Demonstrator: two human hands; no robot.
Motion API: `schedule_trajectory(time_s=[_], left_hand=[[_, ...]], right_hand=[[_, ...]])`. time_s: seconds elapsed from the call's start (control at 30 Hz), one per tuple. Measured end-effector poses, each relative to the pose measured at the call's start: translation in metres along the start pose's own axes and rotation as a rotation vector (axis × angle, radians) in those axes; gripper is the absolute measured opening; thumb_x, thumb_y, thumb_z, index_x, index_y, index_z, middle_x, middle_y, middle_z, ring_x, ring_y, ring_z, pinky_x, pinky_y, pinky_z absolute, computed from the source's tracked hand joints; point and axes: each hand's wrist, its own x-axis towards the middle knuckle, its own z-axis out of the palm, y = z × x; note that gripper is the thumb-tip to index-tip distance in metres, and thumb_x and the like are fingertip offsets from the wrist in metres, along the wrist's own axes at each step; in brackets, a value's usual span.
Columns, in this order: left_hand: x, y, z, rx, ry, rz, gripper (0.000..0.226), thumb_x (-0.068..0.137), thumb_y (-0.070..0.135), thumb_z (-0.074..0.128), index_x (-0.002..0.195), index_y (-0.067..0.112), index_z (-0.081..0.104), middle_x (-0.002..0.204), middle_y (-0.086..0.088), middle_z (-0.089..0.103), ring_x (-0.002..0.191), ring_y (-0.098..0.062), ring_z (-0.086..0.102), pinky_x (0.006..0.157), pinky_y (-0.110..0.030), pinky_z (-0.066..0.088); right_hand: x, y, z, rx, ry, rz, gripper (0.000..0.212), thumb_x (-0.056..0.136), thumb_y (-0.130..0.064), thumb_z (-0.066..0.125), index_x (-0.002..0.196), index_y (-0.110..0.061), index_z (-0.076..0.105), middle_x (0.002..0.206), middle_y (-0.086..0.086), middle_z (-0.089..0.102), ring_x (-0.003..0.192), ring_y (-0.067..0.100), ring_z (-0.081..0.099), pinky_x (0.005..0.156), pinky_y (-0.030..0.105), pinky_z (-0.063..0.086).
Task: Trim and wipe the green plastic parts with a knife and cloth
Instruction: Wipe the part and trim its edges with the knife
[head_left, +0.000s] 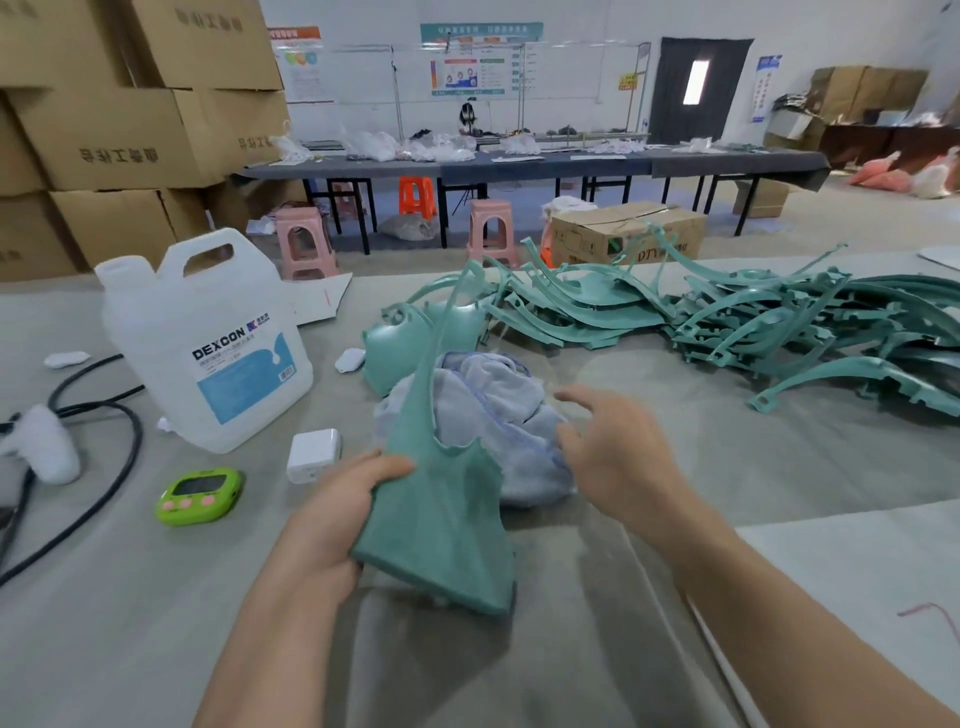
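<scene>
My left hand (337, 509) grips the wide lower end of a green plastic part (441, 525), whose thin curved arm rises toward the far side. Right behind it lies a crumpled pale grey-blue cloth (498, 410). My right hand (613, 447) hovers beside the cloth with its fingers spread, fingertips close to the fabric, holding nothing. A big heap of green plastic parts (727, 322) sprawls across the table's far right. Two rounded green pieces (400, 348) rest just beyond the cloth. I see no knife.
A white Dexcon jug (218, 348) stands at the left. Near it lie a white charger block (313, 455), a green timer (200, 496) and black cables (104, 457). Beyond the grey table (156, 623) are stools, cardboard boxes and long work tables.
</scene>
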Motion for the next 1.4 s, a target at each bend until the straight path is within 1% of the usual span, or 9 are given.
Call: schedule_trajectory(time_s=[0.23,0.43,0.57,0.7,0.83,0.97,1.07,1.17,1.4], left_hand=[[0.009,0.004,-0.014,-0.159,0.109,0.057,0.037,0.083,-0.012,0.045,0.108,0.007,0.066,0.088,-0.015,0.077,0.069,-0.027,0.074,0.055,-0.032,0.059],[0.014,0.003,-0.017,-0.051,0.113,0.084,0.056,0.072,-0.018,0.033,0.105,0.013,0.066,0.097,-0.016,0.067,0.084,-0.031,0.064,0.078,-0.041,0.053],[0.010,0.002,-0.011,-0.162,0.050,0.041,0.061,0.075,-0.015,0.029,0.108,0.018,0.067,0.102,-0.003,0.065,0.094,-0.028,0.063,0.095,-0.043,0.050],[0.005,0.002,-0.001,-0.350,-0.082,-0.022,0.030,0.077,0.015,0.051,0.102,0.011,0.068,0.096,-0.013,0.068,0.090,-0.031,0.066,0.091,-0.039,0.052],[0.003,0.000,0.004,-0.490,-0.210,-0.076,0.071,0.074,0.038,0.056,0.133,0.000,0.062,0.135,-0.028,0.060,0.128,-0.042,0.056,0.111,-0.049,0.044],[0.004,-0.006,0.000,-0.421,-0.148,-0.086,0.056,0.093,0.050,0.050,0.098,0.004,0.081,0.110,-0.023,0.074,0.094,-0.035,0.075,0.064,-0.040,0.063],[0.006,-0.009,0.002,-0.335,-0.159,-0.043,0.048,0.102,0.047,0.044,0.097,0.013,0.078,0.095,-0.011,0.078,0.077,-0.021,0.077,0.055,-0.031,0.060],[0.007,-0.008,0.008,-0.317,-0.212,-0.011,0.045,0.101,0.038,0.045,0.103,0.011,0.081,0.112,-0.013,0.076,0.100,-0.020,0.075,0.071,-0.029,0.061],[0.010,-0.007,0.008,-0.352,-0.104,-0.137,0.047,0.106,0.037,0.044,0.118,0.001,0.073,0.119,-0.023,0.071,0.107,-0.033,0.071,0.089,-0.042,0.058]], right_hand=[[0.065,-0.042,0.060,-0.090,-0.323,0.002,0.096,0.076,-0.060,0.072,0.154,-0.024,0.030,0.157,0.008,0.040,0.139,0.032,0.042,0.109,0.042,0.042],[0.079,-0.037,0.068,0.154,-0.099,0.098,0.042,0.087,-0.004,0.059,0.127,-0.018,0.063,0.119,0.011,0.070,0.098,0.028,0.066,0.075,0.031,0.049],[0.068,-0.035,0.012,0.154,0.317,0.119,0.036,0.085,-0.011,0.064,0.119,-0.023,0.069,0.112,0.006,0.065,0.094,0.028,0.059,0.075,0.027,0.038],[-0.006,-0.055,-0.006,0.113,0.090,-0.165,0.042,0.069,-0.029,0.065,0.110,-0.035,0.072,0.102,-0.005,0.067,0.095,0.024,0.063,0.078,0.030,0.045],[-0.065,-0.068,0.035,0.194,-0.139,-0.314,0.027,0.077,-0.044,0.070,0.103,-0.035,0.066,0.119,-0.012,0.049,0.113,0.012,0.052,0.099,0.029,0.042],[-0.070,-0.065,0.064,0.140,-0.208,-0.310,0.065,0.089,-0.055,0.056,0.151,-0.043,0.040,0.165,-0.011,0.008,0.154,0.017,0.019,0.124,0.035,0.023],[-0.059,-0.076,0.076,-0.091,-0.041,-0.277,0.059,0.094,-0.045,0.052,0.150,-0.034,0.039,0.160,0.003,0.026,0.148,0.027,0.025,0.120,0.036,0.027],[-0.040,-0.090,0.079,-0.108,0.066,-0.141,0.049,0.095,-0.035,0.055,0.141,-0.027,0.044,0.144,0.002,0.043,0.129,0.026,0.042,0.105,0.035,0.040],[-0.054,-0.081,0.059,-0.163,-0.087,-0.147,0.041,0.100,-0.026,0.051,0.140,-0.026,0.043,0.132,-0.001,0.054,0.118,0.019,0.055,0.094,0.031,0.048]])
